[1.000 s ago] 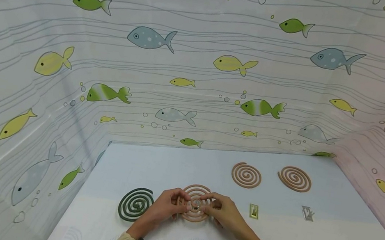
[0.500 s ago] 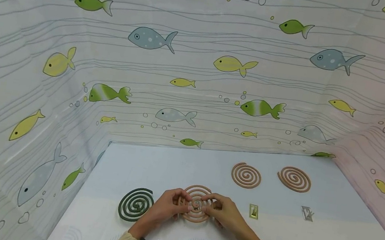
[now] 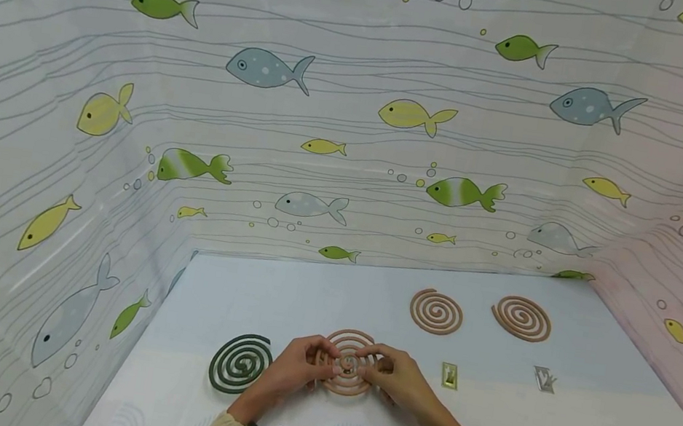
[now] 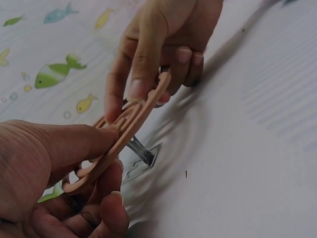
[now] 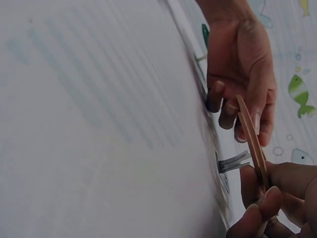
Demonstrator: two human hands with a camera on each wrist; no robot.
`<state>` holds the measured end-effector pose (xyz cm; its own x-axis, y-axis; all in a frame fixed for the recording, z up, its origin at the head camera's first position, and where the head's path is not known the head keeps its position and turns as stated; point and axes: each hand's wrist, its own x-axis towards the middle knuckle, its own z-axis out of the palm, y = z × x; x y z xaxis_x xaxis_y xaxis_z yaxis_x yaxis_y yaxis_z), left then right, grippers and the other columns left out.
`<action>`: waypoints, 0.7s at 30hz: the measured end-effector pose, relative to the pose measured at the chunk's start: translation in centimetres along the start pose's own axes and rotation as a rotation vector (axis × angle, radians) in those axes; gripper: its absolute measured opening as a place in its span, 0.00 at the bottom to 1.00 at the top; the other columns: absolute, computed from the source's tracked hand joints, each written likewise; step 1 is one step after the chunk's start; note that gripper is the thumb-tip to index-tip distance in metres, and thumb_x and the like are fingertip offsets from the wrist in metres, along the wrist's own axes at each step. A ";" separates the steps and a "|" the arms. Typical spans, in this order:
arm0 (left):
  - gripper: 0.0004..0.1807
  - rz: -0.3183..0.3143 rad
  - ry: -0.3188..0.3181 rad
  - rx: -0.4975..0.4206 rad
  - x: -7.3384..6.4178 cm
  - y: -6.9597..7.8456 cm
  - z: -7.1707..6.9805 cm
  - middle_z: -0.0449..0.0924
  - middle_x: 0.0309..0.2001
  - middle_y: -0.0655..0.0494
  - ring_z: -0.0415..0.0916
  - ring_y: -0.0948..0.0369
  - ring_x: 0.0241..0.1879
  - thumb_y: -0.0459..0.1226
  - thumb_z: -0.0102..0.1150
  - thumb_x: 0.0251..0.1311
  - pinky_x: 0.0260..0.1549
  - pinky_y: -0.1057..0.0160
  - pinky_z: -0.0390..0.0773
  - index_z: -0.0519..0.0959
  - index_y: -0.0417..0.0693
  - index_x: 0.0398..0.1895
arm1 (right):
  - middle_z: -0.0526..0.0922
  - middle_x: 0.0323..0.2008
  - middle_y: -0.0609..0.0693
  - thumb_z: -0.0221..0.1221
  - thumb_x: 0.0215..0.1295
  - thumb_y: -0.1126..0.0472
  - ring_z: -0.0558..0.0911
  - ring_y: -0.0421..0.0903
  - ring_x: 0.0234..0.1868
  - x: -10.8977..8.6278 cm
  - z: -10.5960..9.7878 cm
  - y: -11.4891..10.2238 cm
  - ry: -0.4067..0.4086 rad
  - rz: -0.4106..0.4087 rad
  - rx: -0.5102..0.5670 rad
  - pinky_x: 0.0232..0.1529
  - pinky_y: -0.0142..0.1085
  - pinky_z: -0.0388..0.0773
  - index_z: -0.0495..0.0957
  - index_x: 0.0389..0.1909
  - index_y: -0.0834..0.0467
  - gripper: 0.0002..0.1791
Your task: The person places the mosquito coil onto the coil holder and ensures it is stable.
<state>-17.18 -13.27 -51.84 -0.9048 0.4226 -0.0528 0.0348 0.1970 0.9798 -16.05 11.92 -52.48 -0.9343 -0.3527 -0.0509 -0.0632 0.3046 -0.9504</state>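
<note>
A brown mosquito coil (image 3: 352,332) is held tilted above the table between both hands. My left hand (image 3: 294,366) pinches its left side between thumb and fingers. On the opposite side, my right hand (image 3: 401,378) grips it with thumb and fingertips near the centre. Below the coil, a small metal coil stand (image 4: 149,157) rests on the table, its upright prong rising toward the coil's middle. In the right wrist view the coil (image 5: 253,144) appears edge-on, with the stand's prong (image 5: 233,162) close beneath. The fingers partly hide the coil's centre.
A dark green coil (image 3: 244,335) lies just left of the left hand. Two more brown coils (image 3: 436,311) (image 3: 522,317) lie at the back right. A gold-coloured stand plate (image 3: 450,376) and a silver stand (image 3: 545,380) sit right of the right hand. Fish-printed sheeting (image 3: 320,180) rises behind the table.
</note>
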 end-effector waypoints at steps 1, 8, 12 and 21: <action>0.15 0.001 -0.001 0.001 0.0 0.0 0.0 0.81 0.35 0.51 0.70 0.61 0.23 0.33 0.72 0.62 0.19 0.67 0.72 0.81 0.37 0.49 | 0.78 0.21 0.51 0.68 0.68 0.53 0.68 0.40 0.15 0.0 0.0 0.0 -0.001 0.001 0.000 0.15 0.31 0.65 0.83 0.56 0.48 0.16; 0.16 -0.003 0.012 -0.010 -0.1 -0.1 0.0 0.79 0.32 0.49 0.69 0.60 0.22 0.33 0.73 0.61 0.19 0.67 0.72 0.81 0.37 0.49 | 0.80 0.22 0.52 0.68 0.68 0.53 0.69 0.40 0.15 -0.1 0.1 -0.1 0.003 -0.003 0.008 0.15 0.31 0.65 0.83 0.55 0.48 0.16; 0.16 -0.004 0.011 -0.019 -0.1 -0.1 0.0 0.80 0.32 0.49 0.69 0.60 0.21 0.33 0.73 0.61 0.19 0.67 0.72 0.81 0.36 0.49 | 0.81 0.22 0.51 0.68 0.68 0.53 0.68 0.40 0.15 0.0 0.3 0.0 -0.002 -0.001 0.015 0.15 0.31 0.65 0.83 0.55 0.49 0.16; 0.16 -0.005 0.013 -0.030 0.0 -0.4 -0.1 0.79 0.32 0.50 0.69 0.61 0.21 0.33 0.73 0.60 0.19 0.67 0.72 0.81 0.37 0.49 | 0.83 0.25 0.54 0.68 0.69 0.53 0.69 0.40 0.15 0.0 0.4 0.2 -0.003 -0.012 0.009 0.15 0.31 0.65 0.83 0.56 0.48 0.16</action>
<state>-17.23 -13.47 -52.21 -0.9103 0.4103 -0.0554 0.0177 0.1722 0.9849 -15.95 11.63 -52.84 -0.9323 -0.3595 -0.0401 -0.0718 0.2924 -0.9536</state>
